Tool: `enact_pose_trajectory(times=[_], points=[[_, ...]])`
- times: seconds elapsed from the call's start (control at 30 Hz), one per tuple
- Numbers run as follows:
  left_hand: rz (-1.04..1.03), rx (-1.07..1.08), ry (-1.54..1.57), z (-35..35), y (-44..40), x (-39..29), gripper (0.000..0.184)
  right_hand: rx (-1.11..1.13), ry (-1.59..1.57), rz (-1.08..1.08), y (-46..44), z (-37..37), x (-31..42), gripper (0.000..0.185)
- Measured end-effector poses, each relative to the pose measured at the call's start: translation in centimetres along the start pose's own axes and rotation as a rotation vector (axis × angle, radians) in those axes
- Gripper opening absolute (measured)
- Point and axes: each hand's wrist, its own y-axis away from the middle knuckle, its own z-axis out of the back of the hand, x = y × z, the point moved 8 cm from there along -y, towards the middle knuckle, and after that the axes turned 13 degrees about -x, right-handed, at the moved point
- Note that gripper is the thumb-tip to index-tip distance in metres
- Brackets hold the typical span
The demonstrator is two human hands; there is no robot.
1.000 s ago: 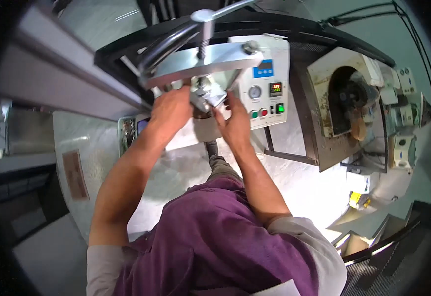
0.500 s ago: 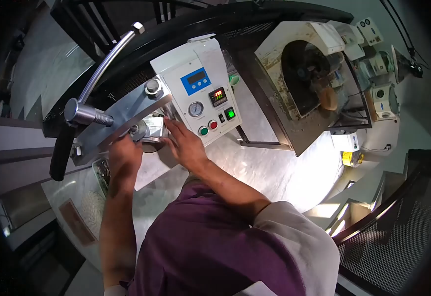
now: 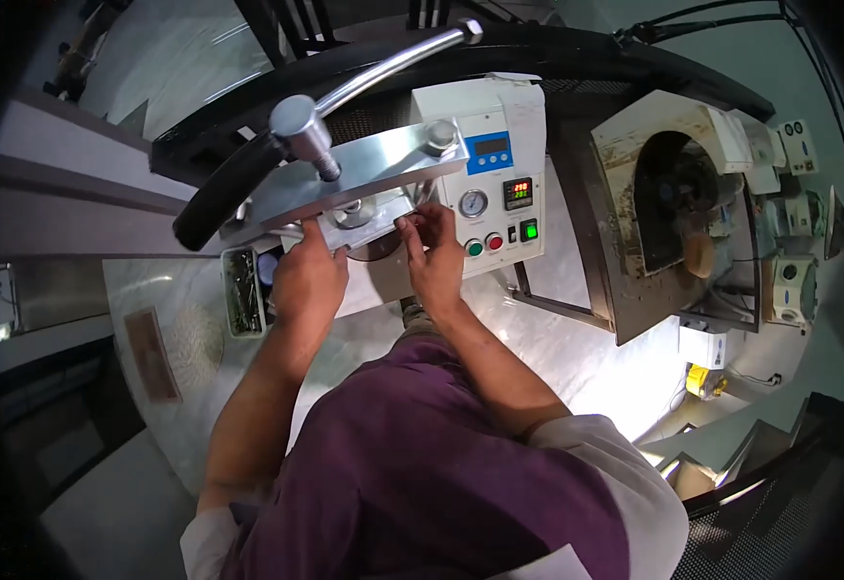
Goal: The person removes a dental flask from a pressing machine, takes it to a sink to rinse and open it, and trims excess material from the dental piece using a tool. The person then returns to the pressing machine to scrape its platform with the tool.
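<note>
Under the thick metal crossbar (image 3: pixel 364 169) of a press, my left hand (image 3: pixel 311 275) and my right hand (image 3: pixel 435 256) are at the two ends of a flat silvery metal piece (image 3: pixel 379 224). Both hands have curled fingers closed on its edges. A round metal part sits on top of the piece, below the bar. Above the bar stands a screw with a round head (image 3: pixel 296 118), a chrome lever and a black handle (image 3: pixel 229 193). The white control panel (image 3: pixel 490 126) with a gauge, red digits and buttons is right of my right hand.
A green tray (image 3: pixel 243 290) of small tools lies left of my left hand. To the right stands a stained white housing (image 3: pixel 625 145) with a dark round opening. Other white devices (image 3: pixel 791 290) are at the far right. A brown rectangular plate (image 3: pixel 151 353) lies at the left.
The view has swung back, so the press stands further right than half a second ago. The metal piece now lies lengthwise between both hands, and my right hand's fingers have curled in on it.
</note>
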Motion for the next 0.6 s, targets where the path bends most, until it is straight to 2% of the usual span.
enact_pose_trajectory(times=[0.03, 0.17, 0.2, 0.27, 0.3, 0.33, 0.4, 0.43, 0.53, 0.57, 0.6], points=[[-0.041, -0.031, 0.004, 0.0, -0.1, 0.0, 0.063, 0.017, 0.012, -0.034, -0.1, -0.2, -0.8, 0.029], [0.025, -0.033, 0.127, -0.6, 2.1, 0.7, 0.063, 0.100, 0.065, -0.096, 0.3, -1.0, -1.1, 0.041], [0.032, -0.031, 0.124, -0.4, 2.8, 0.7, 0.063, 0.140, 0.095, 0.014, 1.0, -1.5, -0.5, 0.050], [0.170, 0.051, 0.452, -0.6, 4.0, 0.3, 0.064, 0.219, 0.149, 0.247, 2.4, -2.5, 1.1, 0.069], [0.119, -0.034, 0.485, -1.3, 4.8, 0.8, 0.066, 0.256, 0.337, 0.320, 3.2, -2.8, 2.4, 0.088], [0.128, -0.036, 0.480, -1.5, 5.0, 1.3, 0.066, 0.265, 0.334, 0.317, 3.6, -3.2, 3.4, 0.088], [0.253, 0.101, 0.968, -2.8, 5.1, 2.1, 0.069, 0.256, 0.456, 0.249, 4.2, -3.9, 3.8, 0.099], [0.291, 0.124, 1.127, -4.1, 5.3, 2.9, 0.072, 0.201, 0.491, 0.331, 4.2, -4.3, 4.0, 0.104], [0.328, 0.133, 1.231, -6.4, 6.5, 4.1, 0.077, 0.172, 0.559, 0.374, 3.8, -5.5, 4.8, 0.105], [0.249, 0.070, 1.249, -6.6, 6.7, 3.9, 0.076, 0.153, 0.580, 0.416, 3.5, -5.6, 4.8, 0.098], [0.260, 0.061, 1.251, -5.6, 7.0, 3.6, 0.076, 0.167, 0.580, 0.419, 3.1, -5.6, 4.6, 0.098]])
